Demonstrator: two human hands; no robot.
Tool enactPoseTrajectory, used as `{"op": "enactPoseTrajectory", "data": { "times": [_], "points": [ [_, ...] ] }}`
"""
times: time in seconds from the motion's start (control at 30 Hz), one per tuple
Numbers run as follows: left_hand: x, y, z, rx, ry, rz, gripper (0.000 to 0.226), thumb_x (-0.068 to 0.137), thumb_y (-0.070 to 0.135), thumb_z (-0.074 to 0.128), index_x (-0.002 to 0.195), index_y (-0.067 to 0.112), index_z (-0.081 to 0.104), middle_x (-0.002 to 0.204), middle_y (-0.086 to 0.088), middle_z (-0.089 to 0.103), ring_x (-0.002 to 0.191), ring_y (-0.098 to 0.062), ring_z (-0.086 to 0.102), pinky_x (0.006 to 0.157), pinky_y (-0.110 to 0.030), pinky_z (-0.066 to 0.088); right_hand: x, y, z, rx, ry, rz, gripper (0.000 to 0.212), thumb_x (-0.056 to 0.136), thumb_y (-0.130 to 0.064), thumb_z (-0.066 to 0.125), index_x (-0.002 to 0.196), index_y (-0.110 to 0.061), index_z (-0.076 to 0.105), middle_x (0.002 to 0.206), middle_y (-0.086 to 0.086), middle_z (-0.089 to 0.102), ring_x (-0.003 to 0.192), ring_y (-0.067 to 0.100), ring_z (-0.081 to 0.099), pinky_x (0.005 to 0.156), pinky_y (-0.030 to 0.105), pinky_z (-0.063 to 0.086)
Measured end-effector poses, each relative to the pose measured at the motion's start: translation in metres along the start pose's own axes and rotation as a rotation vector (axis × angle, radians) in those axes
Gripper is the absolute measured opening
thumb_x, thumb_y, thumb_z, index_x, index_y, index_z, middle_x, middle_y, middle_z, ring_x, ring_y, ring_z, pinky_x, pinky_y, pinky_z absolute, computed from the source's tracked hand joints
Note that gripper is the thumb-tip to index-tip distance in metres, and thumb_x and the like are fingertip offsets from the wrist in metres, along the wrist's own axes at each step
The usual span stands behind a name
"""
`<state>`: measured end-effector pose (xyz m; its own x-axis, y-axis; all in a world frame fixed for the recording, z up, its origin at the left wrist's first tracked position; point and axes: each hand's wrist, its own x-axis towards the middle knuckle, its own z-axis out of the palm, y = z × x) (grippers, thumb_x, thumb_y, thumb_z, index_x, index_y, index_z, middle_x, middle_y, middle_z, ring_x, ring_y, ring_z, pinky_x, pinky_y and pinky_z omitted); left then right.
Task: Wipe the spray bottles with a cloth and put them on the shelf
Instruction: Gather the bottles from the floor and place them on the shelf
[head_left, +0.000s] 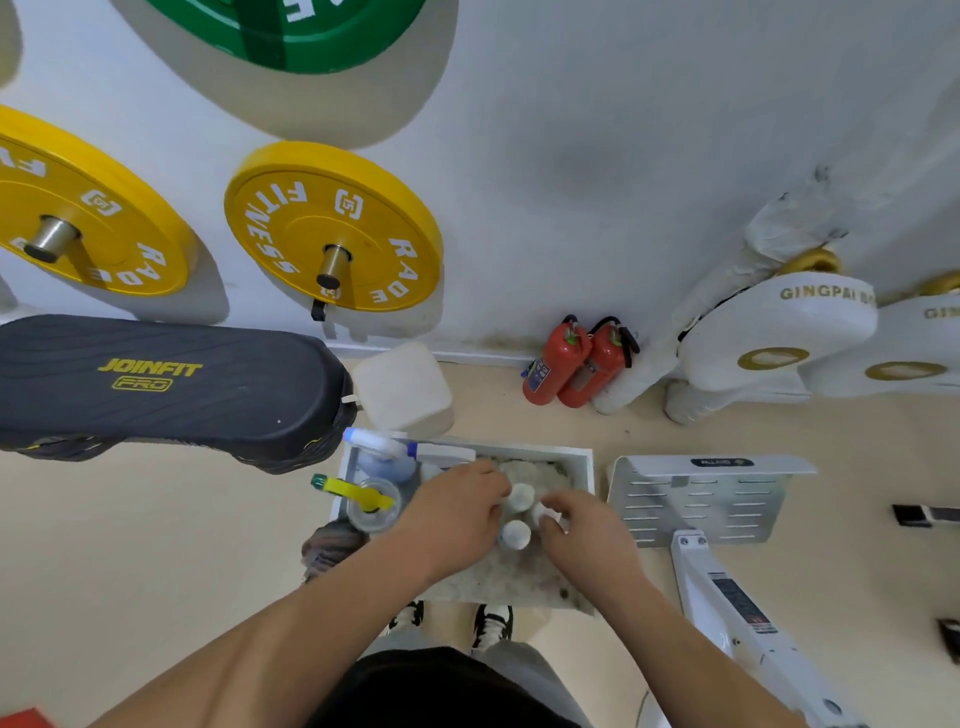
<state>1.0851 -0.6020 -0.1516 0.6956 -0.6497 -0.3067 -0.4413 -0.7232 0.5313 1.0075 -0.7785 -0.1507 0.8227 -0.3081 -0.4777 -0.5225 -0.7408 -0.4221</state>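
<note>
Three small white-capped bottles stand close together on a speckled shelf top below me. My left hand curls around the farthest bottle. With its fingertips, my right hand pinches the white top of the right bottle. The nearest bottle stands free between the hands. To the left stand a blue-and-white spray bottle and a clear spray bottle with a yellow trigger. A grey crumpled cloth lies at the shelf's left edge.
A white-rimmed tray frames the far side of the shelf. A white metal machine plate is on the right, and a dark JOINFIT pad on the left. Two red fire extinguishers and yellow weight plates are by the wall. My shoes show below.
</note>
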Motion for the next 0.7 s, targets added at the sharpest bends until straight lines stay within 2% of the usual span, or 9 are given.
{"op": "enactPoseTrajectory", "data": {
  "times": [0.1, 0.27, 0.43, 0.5, 0.6, 0.7],
  "points": [
    [0.020, 0.017, 0.013, 0.054, -0.069, -0.054, 0.030, 0.104, 0.017, 0.046, 0.128, 0.014, 0.062, 0.134, -0.004, 0.058, 0.122, -0.024, 0.056, 0.098, -0.034, 0.044, 0.010, 0.019, -0.005, -0.016, -0.018, -0.001, 0.029, 0.095, -0.030, 0.058, 0.121, -0.032, 0.069, 0.122, -0.006, 0.070, 0.112, 0.019, 0.064, 0.090, 0.035, 0.052],
    [0.065, 0.029, 0.046, 0.118, -0.234, -0.131, 0.037, 0.095, 0.014, 0.062, 0.131, 0.016, 0.057, 0.135, -0.003, 0.055, 0.121, -0.026, 0.060, 0.097, -0.042, 0.053, 0.034, 0.039, -0.004, -0.009, -0.146, -0.036, 0.032, 0.096, -0.020, 0.056, 0.126, -0.025, 0.066, 0.127, 0.002, 0.069, 0.115, 0.024, 0.063, 0.089, 0.035, 0.051],
    [0.092, 0.026, 0.070, 0.247, -0.356, -0.193, 0.033, 0.096, 0.007, 0.060, 0.126, 0.018, 0.060, 0.127, -0.006, 0.065, 0.114, -0.028, 0.065, 0.081, -0.034, 0.049, 0.044, 0.058, 0.003, -0.020, -0.218, -0.048, 0.040, 0.102, -0.024, 0.049, 0.138, -0.037, 0.059, 0.135, -0.001, 0.067, 0.121, 0.023, 0.062, 0.086, 0.030, 0.048],
    [0.094, 0.025, 0.073, 0.224, -0.339, -0.221, 0.029, 0.095, 0.002, 0.055, 0.119, 0.015, 0.064, 0.119, -0.007, 0.069, 0.104, -0.026, 0.066, 0.077, -0.034, 0.050, 0.043, 0.064, 0.005, 0.000, -0.216, -0.046, 0.039, 0.104, -0.026, 0.047, 0.139, -0.039, 0.058, 0.133, 0.000, 0.068, 0.118, 0.023, 0.063, 0.081, 0.029, 0.045],
    [0.100, 0.024, 0.065, 0.188, -0.283, -0.238, 0.024, 0.094, 0.002, 0.051, 0.109, 0.012, 0.067, 0.110, -0.009, 0.071, 0.102, -0.030, 0.067, 0.083, -0.039, 0.053, 0.049, 0.070, 0.009, 0.019, -0.215, -0.052, 0.034, 0.103, -0.030, 0.048, 0.135, -0.040, 0.058, 0.132, -0.002, 0.067, 0.116, 0.022, 0.064, 0.083, 0.031, 0.048],
    [0.108, 0.031, 0.034, 0.186, -0.229, -0.250, 0.025, 0.101, 0.009, 0.053, 0.121, 0.011, 0.067, 0.119, -0.014, 0.067, 0.110, -0.033, 0.065, 0.087, -0.037, 0.051, 0.057, 0.073, 0.013, 0.011, -0.228, -0.078, 0.029, 0.104, -0.034, 0.049, 0.132, -0.036, 0.057, 0.129, -0.002, 0.067, 0.113, 0.022, 0.064, 0.083, 0.033, 0.049]
  ]
}}
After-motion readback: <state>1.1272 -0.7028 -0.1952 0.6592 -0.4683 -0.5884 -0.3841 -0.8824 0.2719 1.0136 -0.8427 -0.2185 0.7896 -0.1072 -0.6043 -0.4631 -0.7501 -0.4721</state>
